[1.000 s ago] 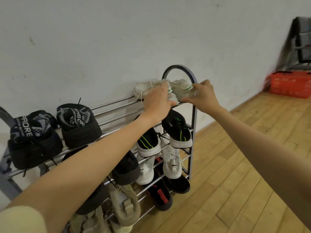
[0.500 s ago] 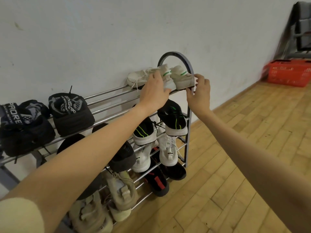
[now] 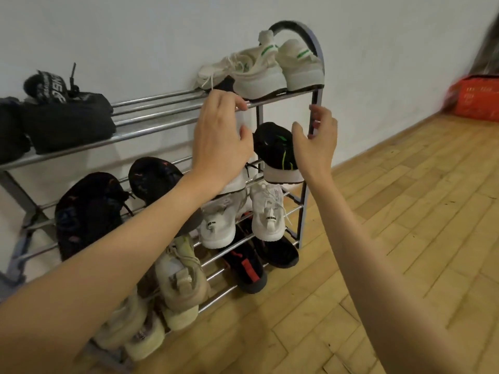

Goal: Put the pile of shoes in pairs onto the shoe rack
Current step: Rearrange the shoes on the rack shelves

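Now both hands have let go of the cream pair [image 3: 266,70], which sits side by side on the top tier of the rack [image 3: 151,130], at about one o'clock, against the arched end frame. The left hand [image 3: 220,136] hangs just below that tier, fingers loosely spread and empty; the right hand [image 3: 314,145] is beside the end post, likewise wide and holding nothing. A second ago they were still on those shoes, so this pair looks placed. Black shoes [image 3: 67,118] sit at ten o'clock on the same tier, with more pairs on the tiers below. A red crate [image 3: 476,97] stands well off at three o'clock. Nothing blocks the hands; no loose shoes show on the floor.
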The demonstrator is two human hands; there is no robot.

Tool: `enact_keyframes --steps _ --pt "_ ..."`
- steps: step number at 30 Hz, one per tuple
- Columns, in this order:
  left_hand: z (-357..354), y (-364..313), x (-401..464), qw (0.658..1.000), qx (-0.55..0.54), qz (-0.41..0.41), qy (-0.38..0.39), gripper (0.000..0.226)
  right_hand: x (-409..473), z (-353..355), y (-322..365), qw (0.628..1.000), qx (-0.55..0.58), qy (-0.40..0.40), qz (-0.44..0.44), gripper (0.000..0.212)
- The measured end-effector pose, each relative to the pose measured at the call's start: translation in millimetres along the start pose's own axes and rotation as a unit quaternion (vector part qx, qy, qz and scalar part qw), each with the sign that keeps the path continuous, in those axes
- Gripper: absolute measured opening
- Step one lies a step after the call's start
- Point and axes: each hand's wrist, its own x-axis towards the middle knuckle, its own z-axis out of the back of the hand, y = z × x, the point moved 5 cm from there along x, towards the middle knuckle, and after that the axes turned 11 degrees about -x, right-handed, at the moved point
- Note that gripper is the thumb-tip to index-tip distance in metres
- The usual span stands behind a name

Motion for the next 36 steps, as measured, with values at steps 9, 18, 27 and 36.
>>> enact_keyframes --steps 9,18,27,36 --pt "-20.1 31.6 -47.4 0.953 0.173 0.119 0.217 0.070 -32.4 -30.3 -22.5 0.956 -0.253 0.147 0.010 0.066" --pt "-22.5 58.1 -50.7 0.935 0.182 0.129 0.276 0.029 -30.9 -20.0 -45.5 0.975 -0.163 0.152 0.020 0.055" --pt "-26.2 65.6 -55.1 0.938 0.175 0.124 0.271 0.027 -5.8 -15.2 -51.2 0.973 -0.113 0.188 0.072 0.061" --pt "-30.2 70.0 -50.8 0.936 0.142 0.128 0.296 0.037 11.0 -29.9 -61.7 0.970 -0.159 0.160 0.090 0.053"
